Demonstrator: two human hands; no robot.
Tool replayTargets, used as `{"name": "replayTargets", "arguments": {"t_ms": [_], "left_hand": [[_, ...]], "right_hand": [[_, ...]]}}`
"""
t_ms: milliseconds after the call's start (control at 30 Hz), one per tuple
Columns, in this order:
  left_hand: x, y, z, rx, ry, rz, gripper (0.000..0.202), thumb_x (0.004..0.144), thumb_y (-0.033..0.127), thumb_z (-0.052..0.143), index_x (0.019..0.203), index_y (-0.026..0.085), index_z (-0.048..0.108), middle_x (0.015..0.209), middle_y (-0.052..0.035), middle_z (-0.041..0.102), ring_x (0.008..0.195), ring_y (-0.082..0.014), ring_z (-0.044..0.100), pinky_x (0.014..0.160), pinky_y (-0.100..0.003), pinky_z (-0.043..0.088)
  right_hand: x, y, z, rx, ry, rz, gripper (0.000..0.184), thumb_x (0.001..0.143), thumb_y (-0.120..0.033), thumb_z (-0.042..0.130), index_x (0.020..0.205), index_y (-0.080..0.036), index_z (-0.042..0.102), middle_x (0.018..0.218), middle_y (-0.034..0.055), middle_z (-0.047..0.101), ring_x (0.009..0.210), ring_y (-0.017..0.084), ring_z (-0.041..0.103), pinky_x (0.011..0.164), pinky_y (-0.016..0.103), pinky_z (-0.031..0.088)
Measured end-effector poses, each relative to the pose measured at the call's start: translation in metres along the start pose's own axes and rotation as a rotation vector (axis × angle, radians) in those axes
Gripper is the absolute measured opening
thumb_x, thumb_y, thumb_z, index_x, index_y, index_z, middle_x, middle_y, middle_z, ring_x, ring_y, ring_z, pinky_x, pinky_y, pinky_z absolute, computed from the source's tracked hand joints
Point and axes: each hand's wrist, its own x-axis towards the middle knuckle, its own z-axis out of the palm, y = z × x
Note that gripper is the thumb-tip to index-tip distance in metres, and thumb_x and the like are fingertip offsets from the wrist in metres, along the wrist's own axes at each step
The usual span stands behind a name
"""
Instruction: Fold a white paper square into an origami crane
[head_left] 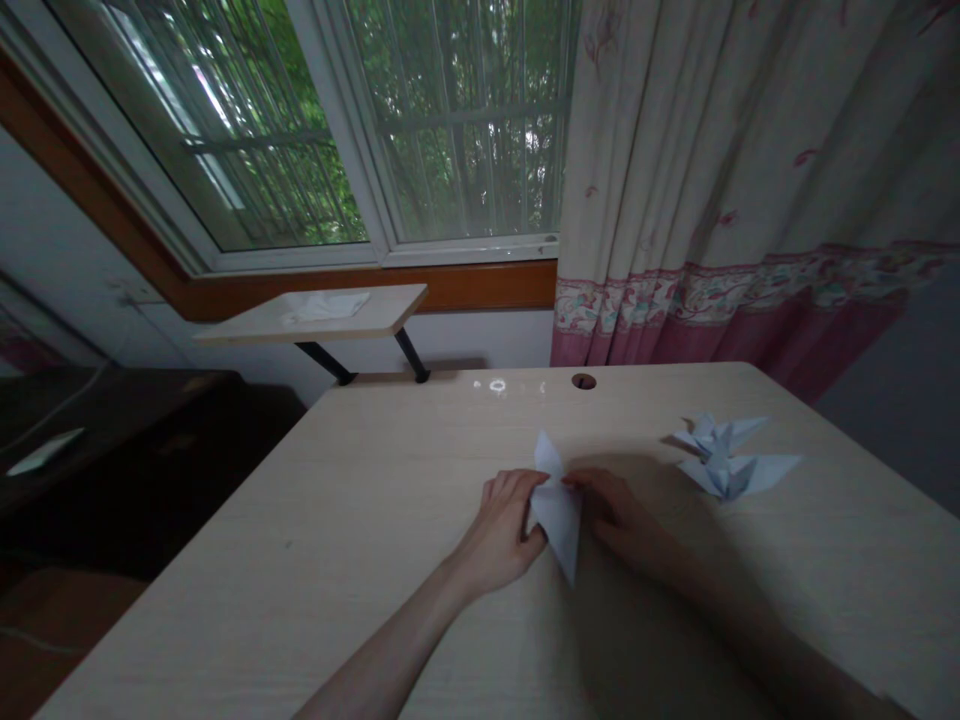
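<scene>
A pale, folded piece of paper (559, 510), long and diamond-shaped with pointed ends, lies on the light wooden desk (360, 520). My left hand (504, 530) pinches its left edge with curled fingers. My right hand (611, 510) holds its right edge, fingertips pressed on the paper. Both forearms reach in from the bottom of the view.
Two finished folded paper cranes (731, 458) sit on the desk to the right. A cable hole (583, 381) is near the desk's back edge. Behind are a small raised shelf (315, 315), a window and a curtain (750, 180). A dark cabinet (112, 450) stands at left.
</scene>
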Motion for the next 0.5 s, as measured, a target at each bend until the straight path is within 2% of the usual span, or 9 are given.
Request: {"name": "replayTargets", "arguments": {"t_ms": [133, 500], "left_hand": [[0.0, -0.0005, 0.0001, 0.004, 0.005, 0.011, 0.063, 0.071, 0.011, 0.056, 0.133, 0.023, 0.046, 0.129, -0.0103, 0.056, 0.12, -0.0301, 0.047, 0.103, -0.047, 0.036], [0.0002, -0.0005, -0.0009, 0.002, 0.004, -0.001, 0.053, 0.079, 0.012, 0.053, 0.131, 0.023, 0.049, 0.127, -0.0094, 0.058, 0.12, -0.0287, 0.048, 0.103, -0.047, 0.036]], "right_hand": [[-0.0001, -0.001, 0.0001, 0.004, 0.012, 0.009, 0.05, 0.072, -0.015, 0.054, 0.12, -0.028, 0.06, 0.121, 0.008, 0.066, 0.116, 0.031, 0.06, 0.104, 0.054, 0.045], [0.0032, -0.0085, -0.0053, -0.006, -0.011, 0.006, 0.037, 0.082, -0.022, 0.059, 0.118, -0.028, 0.061, 0.119, 0.0087, 0.067, 0.113, 0.03, 0.062, 0.101, 0.05, 0.048]]}}
